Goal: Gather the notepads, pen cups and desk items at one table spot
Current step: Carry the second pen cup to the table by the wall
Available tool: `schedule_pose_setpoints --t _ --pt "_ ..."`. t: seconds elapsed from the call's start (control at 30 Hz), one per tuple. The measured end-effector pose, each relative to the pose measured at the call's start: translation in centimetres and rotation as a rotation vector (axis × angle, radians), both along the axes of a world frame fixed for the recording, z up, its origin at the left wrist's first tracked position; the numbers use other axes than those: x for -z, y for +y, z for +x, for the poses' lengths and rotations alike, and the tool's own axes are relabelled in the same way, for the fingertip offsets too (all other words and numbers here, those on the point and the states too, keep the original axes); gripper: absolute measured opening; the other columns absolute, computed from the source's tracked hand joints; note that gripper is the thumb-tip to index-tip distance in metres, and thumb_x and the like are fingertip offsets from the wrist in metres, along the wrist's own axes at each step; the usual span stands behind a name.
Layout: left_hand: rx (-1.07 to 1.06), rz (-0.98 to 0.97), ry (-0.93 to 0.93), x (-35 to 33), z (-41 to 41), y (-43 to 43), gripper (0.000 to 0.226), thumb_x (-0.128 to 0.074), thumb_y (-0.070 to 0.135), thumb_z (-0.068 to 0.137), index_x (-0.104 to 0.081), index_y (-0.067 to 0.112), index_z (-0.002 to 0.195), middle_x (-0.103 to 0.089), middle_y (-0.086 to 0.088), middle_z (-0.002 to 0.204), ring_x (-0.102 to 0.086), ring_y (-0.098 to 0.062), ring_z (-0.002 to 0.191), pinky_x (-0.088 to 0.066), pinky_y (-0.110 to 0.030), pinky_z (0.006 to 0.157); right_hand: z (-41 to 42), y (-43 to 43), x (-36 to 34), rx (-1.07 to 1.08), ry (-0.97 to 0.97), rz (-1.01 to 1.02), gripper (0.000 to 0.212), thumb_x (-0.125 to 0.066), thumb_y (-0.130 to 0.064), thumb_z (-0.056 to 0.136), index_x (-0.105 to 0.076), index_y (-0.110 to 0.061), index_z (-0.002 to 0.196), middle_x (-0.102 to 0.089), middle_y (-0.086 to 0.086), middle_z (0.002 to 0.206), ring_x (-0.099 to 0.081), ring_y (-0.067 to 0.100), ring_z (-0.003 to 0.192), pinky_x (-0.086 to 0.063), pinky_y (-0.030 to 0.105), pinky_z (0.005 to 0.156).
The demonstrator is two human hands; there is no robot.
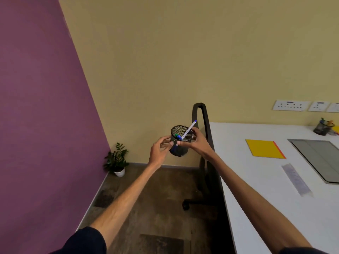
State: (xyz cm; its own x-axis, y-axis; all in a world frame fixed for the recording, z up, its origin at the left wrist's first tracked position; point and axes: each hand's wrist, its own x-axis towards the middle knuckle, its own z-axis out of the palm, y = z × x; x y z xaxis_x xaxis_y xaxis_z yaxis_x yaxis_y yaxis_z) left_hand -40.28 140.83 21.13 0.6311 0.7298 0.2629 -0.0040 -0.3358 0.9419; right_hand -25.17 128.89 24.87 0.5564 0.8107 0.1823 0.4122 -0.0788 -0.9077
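A black mesh pen cup [178, 149] is held in the air to the left of the white table [256, 189], above the floor. It holds a white pen with a blue cap [189, 129] and green and blue markers. My right hand [197, 143] grips its rim, thumb on the front and fingers over the far edge. My left hand [158, 151] curls round the cup's left side with the thumb on the mesh. On the table lie a yellow notepad [264, 149], a clear ruler [296, 179] and a second mesh pen cup [323, 128] at the back right.
A grey flat panel [319, 156] is set in the table at the right. A black office chair [203, 143] stands against the table's left edge. A potted plant [117, 160] sits in the floor corner. Wall sockets [290, 105] are above the table.
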Motion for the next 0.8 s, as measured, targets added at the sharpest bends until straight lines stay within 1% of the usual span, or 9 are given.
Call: schedule_pose_setpoints --t 0.07,0.13,0.17,0.27,0.37,0.47,0.53,0.7,0.8 --pt "-0.011 0.042 0.012 -0.3 1.4 2.7 0.033 -0.067 0.027 0.09 -0.062 0.018 0.121 -0.069 0.005 0.109 -0.064 -0.005 0.099 -0.056 -0.028 0.082 1.5 2.7 -0.6 -0.01 -0.036 -0.006 0.088 -0.087 -0.049 0.061 -0.045 -0.02 0.132 -0.055 -0.001 0.13 -0.054 0.017 0.117 -0.047 0.033 0.1" --pt "-0.024 0.088 0.017 -0.5 3.2 5.5 0.034 -0.066 0.028 0.09 -0.062 0.016 0.122 -0.069 0.003 0.112 -0.064 -0.008 0.101 -0.055 -0.027 0.084 3.3 5.4 -1.1 -0.015 -0.067 -0.011 0.085 -0.087 -0.046 0.063 -0.045 -0.018 0.131 -0.055 -0.001 0.13 -0.054 0.016 0.115 -0.045 0.026 0.094" --pt "-0.028 0.108 0.012 -0.7 4.2 6.9 0.033 -0.066 0.028 0.091 -0.062 0.016 0.122 -0.069 0.003 0.112 -0.064 -0.008 0.101 -0.054 -0.025 0.084 4.4 6.8 -1.3 -0.015 -0.075 -0.007 0.085 -0.087 -0.046 0.063 -0.046 -0.018 0.131 -0.056 -0.001 0.13 -0.054 0.016 0.114 -0.045 0.024 0.092" --pt "-0.039 0.11 -0.01 -1.5 8.2 11.2 0.03 -0.066 0.03 0.091 -0.065 0.017 0.117 -0.07 0.005 0.107 -0.064 -0.005 0.098 -0.055 -0.025 0.08 8.3 11.0 -1.7 0.01 -0.069 0.034 0.085 -0.088 -0.052 0.059 -0.049 -0.021 0.128 -0.059 -0.003 0.127 -0.058 0.016 0.113 -0.05 0.029 0.093" --pt "-0.052 0.054 -0.02 -2.6 12.7 15.1 0.025 -0.068 0.034 0.089 -0.067 0.019 0.11 -0.071 0.006 0.1 -0.065 -0.005 0.095 -0.057 -0.032 0.077 12.4 14.6 -2.8 0.043 -0.048 0.066 0.082 -0.088 -0.055 0.057 -0.053 -0.021 0.123 -0.062 -0.005 0.121 -0.061 0.013 0.109 -0.052 0.027 0.088" --pt "-0.023 0.009 -0.03 -3.7 17.2 18.5 0.021 -0.067 0.032 0.09 -0.067 0.02 0.107 -0.071 0.004 0.101 -0.065 -0.011 0.1 -0.056 -0.027 0.072 16.2 17.5 -4.1 0.083 -0.036 0.082 0.079 -0.089 -0.051 0.058 -0.054 -0.022 0.123 -0.063 -0.006 0.119 -0.062 0.01 0.106 -0.05 0.02 0.083" --pt "0.007 -0.004 -0.036 -4.2 20.0 20.3 0.023 -0.066 0.031 0.091 -0.067 0.017 0.108 -0.07 0.003 0.103 -0.064 -0.013 0.102 -0.053 -0.024 0.068 18.5 19.1 -4.7 0.104 -0.043 0.088 0.08 -0.089 -0.05 0.057 -0.054 -0.021 0.123 -0.063 -0.006 0.119 -0.062 0.011 0.107 -0.051 0.023 0.085" --pt "0.066 0.013 -0.025 -4.0 25.9 23.7 0.028 -0.063 0.033 0.092 -0.065 0.015 0.115 -0.069 0.001 0.108 -0.063 -0.011 0.104 -0.054 -0.023 0.069 23.4 21.8 -5.0 0.181 -0.038 0.089 0.074 -0.09 -0.044 0.059 -0.057 -0.019 0.12 -0.065 -0.007 0.117 -0.063 0.01 0.105 -0.051 0.021 0.085" --pt "0.116 0.04 -0.005 -3.7 29.3 26.2 0.03 -0.063 0.033 0.092 -0.065 0.015 0.116 -0.069 0.001 0.109 -0.062 -0.012 0.105 -0.057 -0.031 0.076 26.2 23.4 -4.7 0.221 -0.039 0.082 0.072 -0.089 -0.046 0.059 -0.057 -0.022 0.119 -0.065 -0.01 0.116 -0.063 0.008 0.105 -0.049 0.017 0.083"
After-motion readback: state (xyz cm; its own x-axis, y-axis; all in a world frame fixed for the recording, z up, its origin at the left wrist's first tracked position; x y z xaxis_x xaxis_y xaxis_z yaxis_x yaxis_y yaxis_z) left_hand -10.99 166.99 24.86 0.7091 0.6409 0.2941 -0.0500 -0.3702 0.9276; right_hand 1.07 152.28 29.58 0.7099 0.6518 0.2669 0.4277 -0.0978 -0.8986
